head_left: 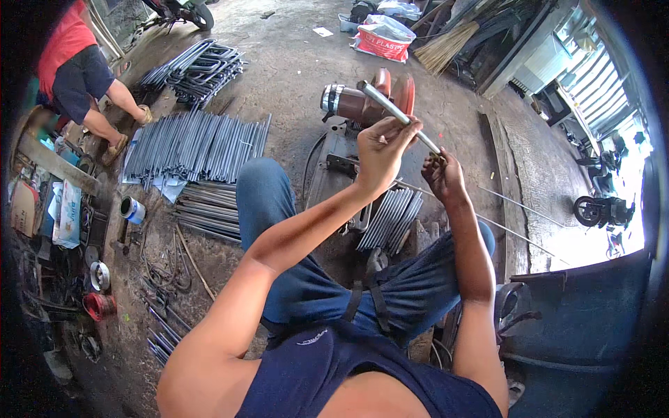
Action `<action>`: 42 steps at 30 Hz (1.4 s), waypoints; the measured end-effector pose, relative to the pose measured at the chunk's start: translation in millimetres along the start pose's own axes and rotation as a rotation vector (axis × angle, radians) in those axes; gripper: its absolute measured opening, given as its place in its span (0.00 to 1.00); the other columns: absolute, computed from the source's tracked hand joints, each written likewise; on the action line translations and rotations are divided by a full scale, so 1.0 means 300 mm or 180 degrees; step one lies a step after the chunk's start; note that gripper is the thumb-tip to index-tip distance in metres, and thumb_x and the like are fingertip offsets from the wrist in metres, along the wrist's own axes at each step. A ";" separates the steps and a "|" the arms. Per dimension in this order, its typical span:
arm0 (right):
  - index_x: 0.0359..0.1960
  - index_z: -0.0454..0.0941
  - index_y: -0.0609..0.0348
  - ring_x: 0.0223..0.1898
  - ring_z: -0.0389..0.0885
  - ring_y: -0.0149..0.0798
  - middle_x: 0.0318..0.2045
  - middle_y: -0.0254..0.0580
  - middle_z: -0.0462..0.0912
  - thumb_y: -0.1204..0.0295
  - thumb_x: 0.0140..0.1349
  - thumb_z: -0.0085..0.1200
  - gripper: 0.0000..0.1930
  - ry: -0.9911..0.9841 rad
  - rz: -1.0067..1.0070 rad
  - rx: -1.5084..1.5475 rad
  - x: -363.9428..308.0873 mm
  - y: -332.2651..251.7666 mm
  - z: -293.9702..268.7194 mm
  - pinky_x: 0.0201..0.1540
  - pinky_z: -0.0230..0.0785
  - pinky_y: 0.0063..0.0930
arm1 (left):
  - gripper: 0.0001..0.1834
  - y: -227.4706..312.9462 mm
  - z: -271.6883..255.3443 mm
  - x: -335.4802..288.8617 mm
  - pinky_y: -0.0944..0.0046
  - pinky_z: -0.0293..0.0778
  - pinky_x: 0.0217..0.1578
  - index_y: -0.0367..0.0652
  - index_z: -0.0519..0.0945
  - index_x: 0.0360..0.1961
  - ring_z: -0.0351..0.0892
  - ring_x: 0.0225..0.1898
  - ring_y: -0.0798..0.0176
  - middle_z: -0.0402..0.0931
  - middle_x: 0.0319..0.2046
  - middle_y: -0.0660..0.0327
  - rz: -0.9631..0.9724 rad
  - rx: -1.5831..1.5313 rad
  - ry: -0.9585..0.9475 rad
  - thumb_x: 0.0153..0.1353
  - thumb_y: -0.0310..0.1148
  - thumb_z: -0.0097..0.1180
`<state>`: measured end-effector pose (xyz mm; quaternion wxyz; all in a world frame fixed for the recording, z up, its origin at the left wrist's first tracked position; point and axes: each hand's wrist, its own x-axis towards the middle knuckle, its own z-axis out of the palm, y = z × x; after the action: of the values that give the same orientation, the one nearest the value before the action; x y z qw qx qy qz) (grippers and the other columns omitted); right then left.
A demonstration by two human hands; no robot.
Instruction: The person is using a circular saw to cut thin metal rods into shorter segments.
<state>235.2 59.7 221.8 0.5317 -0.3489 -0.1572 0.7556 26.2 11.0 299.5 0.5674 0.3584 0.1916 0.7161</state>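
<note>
Held slantwise in front of me is a short grey metal tube (397, 111), one end pointing away to the left. My left hand (382, 155) is closed on its middle, thumb and fingers pinching it. At the near end my right hand (446, 177) has its fingers curled round the tube's tip; whether they hold anything else is hidden. Just beyond stands a cut-off saw with a brown motor (352, 103) and a red guard (405, 94). Between my knees lies a bundle of short metal rods (392, 217).
Left of my knee lie a wide stack of rods (195, 150) and bent rods (202, 73). Long thin rods (523, 237) lie on the right. A person in a red top (66, 42) stands at upper left. A can (132, 209), a broom (446, 47) and a bag (383, 40) are around.
</note>
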 end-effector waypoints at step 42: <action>0.38 0.78 0.64 0.27 0.80 0.37 0.27 0.43 0.81 0.68 0.59 0.56 0.11 0.0716 -0.2001 -0.4445 -0.210 -0.094 0.125 0.34 0.73 0.32 | 0.12 0.096 -0.073 0.091 0.68 0.82 0.38 0.37 0.75 0.45 0.83 0.43 0.60 0.81 0.42 0.54 0.0374 0.0283 0.0199 0.69 0.34 0.50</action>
<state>240.6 18.2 288.2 0.3908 -0.6169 -0.6339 0.2548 -12.0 31.9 312.5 0.5017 0.3713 0.2195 0.7498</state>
